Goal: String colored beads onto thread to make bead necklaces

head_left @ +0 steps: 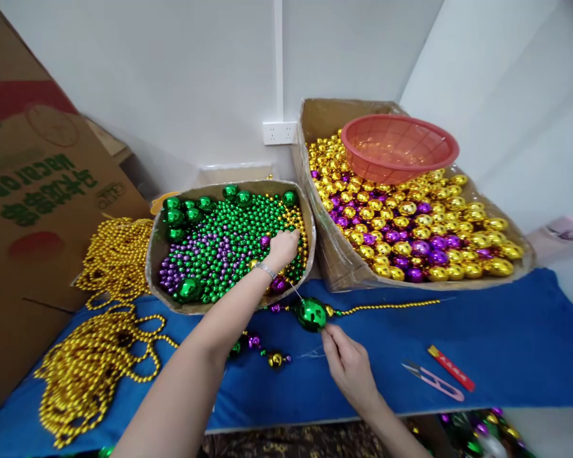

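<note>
My right hand (347,362) pinches the lower edge of a large shiny green bead (311,314) above the blue cloth. From this bead a thin pale thread runs up and left toward the box. A string of small gold beads (391,306) stretches to the right from beside it. My left hand (283,248) is inside the bead box (229,309), over its right part, with the fingers closed; what they hold, if anything, is hidden. Small green, purple and gold beads (233,232) fill this box. Purple, green and gold beads (275,360) lie on the cloth below it.
A larger box (334,267) holds gold and purple beads, with a red basket (401,149) on top. Snips (434,380) and a red cutter (451,367) lie at right. Gold bead strands (86,369) pile at left beside a tall carton (42,191).
</note>
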Available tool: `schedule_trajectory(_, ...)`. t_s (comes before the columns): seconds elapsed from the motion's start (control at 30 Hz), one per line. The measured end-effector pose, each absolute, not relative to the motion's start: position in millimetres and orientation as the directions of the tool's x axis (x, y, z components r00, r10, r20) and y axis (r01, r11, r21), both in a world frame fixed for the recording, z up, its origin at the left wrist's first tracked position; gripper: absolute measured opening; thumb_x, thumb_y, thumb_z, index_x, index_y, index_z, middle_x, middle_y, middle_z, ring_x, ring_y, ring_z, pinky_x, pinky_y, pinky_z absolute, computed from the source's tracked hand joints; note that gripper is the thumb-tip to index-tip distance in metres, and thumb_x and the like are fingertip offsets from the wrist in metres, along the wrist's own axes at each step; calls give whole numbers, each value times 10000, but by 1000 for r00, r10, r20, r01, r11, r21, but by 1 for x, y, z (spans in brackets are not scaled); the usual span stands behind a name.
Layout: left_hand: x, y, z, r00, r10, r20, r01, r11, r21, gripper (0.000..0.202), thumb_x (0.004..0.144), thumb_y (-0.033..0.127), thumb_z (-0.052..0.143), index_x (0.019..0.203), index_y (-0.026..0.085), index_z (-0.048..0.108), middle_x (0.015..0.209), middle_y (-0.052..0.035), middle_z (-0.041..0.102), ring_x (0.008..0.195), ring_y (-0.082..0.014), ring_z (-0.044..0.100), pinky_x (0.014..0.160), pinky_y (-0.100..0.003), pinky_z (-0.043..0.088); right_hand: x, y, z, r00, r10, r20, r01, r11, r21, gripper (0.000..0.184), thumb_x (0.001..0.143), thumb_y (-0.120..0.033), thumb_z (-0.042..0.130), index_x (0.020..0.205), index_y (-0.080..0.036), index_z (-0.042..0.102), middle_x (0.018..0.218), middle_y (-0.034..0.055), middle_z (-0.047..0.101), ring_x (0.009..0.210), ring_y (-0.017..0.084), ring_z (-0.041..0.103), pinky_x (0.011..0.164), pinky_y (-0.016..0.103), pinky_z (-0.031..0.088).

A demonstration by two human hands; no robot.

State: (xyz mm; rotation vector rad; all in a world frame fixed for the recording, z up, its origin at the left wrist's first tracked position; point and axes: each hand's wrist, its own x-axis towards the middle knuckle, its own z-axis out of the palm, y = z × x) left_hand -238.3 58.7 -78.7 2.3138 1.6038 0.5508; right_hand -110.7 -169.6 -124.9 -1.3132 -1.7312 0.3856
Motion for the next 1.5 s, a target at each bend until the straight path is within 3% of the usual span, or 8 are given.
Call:
schedule_trajectory(0.13, -252, 33, -72, 316, 934, 166, 677, -344, 650, 194, 889, 187, 514, 1033, 144, 637, 964, -106, 681, 899, -205, 645, 810, -336, 514, -107, -169, -124, -8, 887, 462, 613, 369, -699, 189, 969, -213, 408, 895, -190, 581, 650, -8, 613, 534, 115, 579, 566, 210, 427)
schedule_trajectory(0.23, -271, 1, -69, 277, 959, 55, 87, -83, 993, 218, 893, 259, 538, 1026, 123, 643, 967, -99, 687, 823, -164, 667, 768, -296, 544, -106, -168, -123, -1, 889, 459, 618, 361, -698, 180, 967, -217, 413, 882, -190, 570, 653, -9, 617, 529, 110, 579, 559, 208, 422)
schedule_trajectory(0.3, -282, -20, -67, 278, 958, -74, -277, 154, 948, 207, 819, 267, 654, 958, 115, 669, 952, -95, 692, 798, -157, 672, 753, -279, 554, -107, -167, -123, -11, 888, 459, 619, 367, -695, 177, 967, -213, 415, 880, -189, 567, 660, -7, 620, 533, 107, 581, 558, 207, 419)
schedule_trajectory(0.43, -293, -47, -67, 253, 941, -224, -449, 319, 835, 207, 734, 233, 750, 890, 108, 694, 878, -86, 708, 750, -139, 680, 709, -233, 565, -110, -166, -123, -45, 883, 467, 625, 390, -677, 176, 969, -197, 411, 898, -184, 572, 685, 1, 638, 548, 106, 593, 562, 207, 418)
schedule_trajectory(0.83, -296, -66, -70, 264, 960, -96, -272, 170, 947, 239, 760, 293, 732, 940, 136, 713, 917, -81, 718, 747, -136, 663, 719, -248, 544, -105, -170, -131, -56, 894, 445, 677, 362, -641, 216, 964, -238, 394, 913, -197, 600, 793, 51, 706, 676, 163, 677, 647, 247, 490)
schedule_trajectory(1.07, -291, -96, -98, 403, 913, -72, 53, 55, 997, 164, 760, 290, 715, 832, 143, 714, 936, -106, 728, 837, -200, 677, 746, -287, 526, -102, -182, -175, -123, 986, 112, 530, 161, -832, 210, 952, -242, 363, 1088, -196, 516, 737, 12, 714, 628, 173, 704, 569, 235, 542)
schedule_trajectory(1.27, -298, -104, -88, 381, 922, 64, 218, -157, 963, 121, 789, 284, 684, 795, 171, 729, 963, -99, 733, 917, -221, 677, 816, -308, 512, -91, -177, -173, -93, 956, 279, 750, 252, -612, 265, 937, -253, 402, 1132, -186, 569, 1071, 106, 693, 936, 222, 694, 745, 318, 570)
schedule_trajectory(1.5, -304, -99, -57, 423, 900, 102, 152, -182, 972, 172, 832, 318, 631, 887, 177, 715, 936, -80, 723, 870, -207, 667, 770, -293, 523, -119, -165, -143, -154, 917, 369, 545, 390, -742, 252, 973, -235, 386, 1071, -197, 615, 933, 67, 718, 788, 158, 704, 721, 253, 576)
